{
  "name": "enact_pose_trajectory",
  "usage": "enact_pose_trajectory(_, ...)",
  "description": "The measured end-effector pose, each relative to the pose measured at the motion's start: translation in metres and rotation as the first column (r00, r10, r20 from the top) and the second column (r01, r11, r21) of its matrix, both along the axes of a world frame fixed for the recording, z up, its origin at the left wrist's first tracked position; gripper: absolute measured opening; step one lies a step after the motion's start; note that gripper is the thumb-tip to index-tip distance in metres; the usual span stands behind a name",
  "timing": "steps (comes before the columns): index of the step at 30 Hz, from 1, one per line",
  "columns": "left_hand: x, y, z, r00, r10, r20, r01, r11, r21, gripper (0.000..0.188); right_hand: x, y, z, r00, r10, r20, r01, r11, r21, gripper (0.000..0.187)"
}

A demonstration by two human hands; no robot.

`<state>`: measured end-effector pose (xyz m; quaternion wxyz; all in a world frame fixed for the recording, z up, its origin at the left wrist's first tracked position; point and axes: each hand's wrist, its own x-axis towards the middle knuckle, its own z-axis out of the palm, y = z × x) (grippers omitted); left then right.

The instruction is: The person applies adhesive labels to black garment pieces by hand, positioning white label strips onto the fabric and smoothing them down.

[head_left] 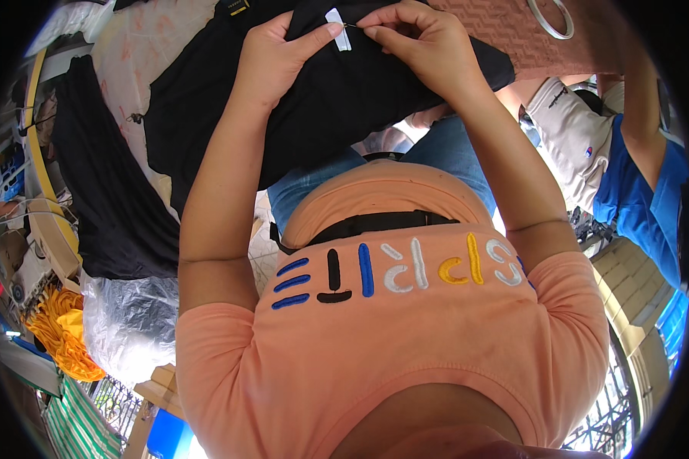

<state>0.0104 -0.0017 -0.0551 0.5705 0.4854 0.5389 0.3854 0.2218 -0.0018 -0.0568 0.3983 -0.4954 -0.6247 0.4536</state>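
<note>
Cluttered workroom, black garment (337,92) on lap, white label (339,30) between both hands' pinching fingers (325,32).

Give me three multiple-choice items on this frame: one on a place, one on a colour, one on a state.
1. Where is the small white label?
A. on the black garment
B. on the orange shirt
C. on the plastic bag

2. What colour is the shirt of the person at work?
A. green
B. orange
C. white

3. What is the right hand doing?
A. lying flat and open
B. hanging at the side
C. pinching at the label with its fingers

Key: 1 A, the label sits on the black cloth; 2 B, the shirt is orange; 3 C, fingertips close beside the label, left hand pressing the cloth.
</note>
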Motion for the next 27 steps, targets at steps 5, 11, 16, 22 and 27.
enact_pose_trajectory(5,0.011,-0.004,0.016,0.975,0.078,-0.21,-0.04,0.983,0.18,0.019,-0.005,0.003,0.016,1.0,-0.014,0.011,0.014,1.0,-0.026,0.013)
enact_pose_trajectory(11,0.012,-0.005,0.028,0.93,0.084,-0.358,0.014,0.964,0.265,0.021,-0.012,0.012,0.035,0.992,-0.027,0.121,0.002,0.978,0.209,0.021)
enact_pose_trajectory(16,0.014,-0.005,0.038,0.844,0.069,-0.532,0.184,0.894,0.408,0.026,-0.019,0.07,0.064,0.907,0.341,0.245,-0.418,0.787,0.454,0.021)
enact_pose_trajectory(22,0.019,-0.006,0.041,0.809,0.153,-0.568,0.193,0.843,0.503,0.027,-0.001,0.111,0.073,0.529,0.731,0.431,-0.641,0.677,-0.361,0.026)
enact_pose_trajectory(27,0.013,-0.01,0.036,0.744,0.209,-0.635,0.192,0.843,0.503,0.026,-0.008,0.108,0.061,0.544,0.794,0.271,-0.63,0.6,-0.493,0.02)
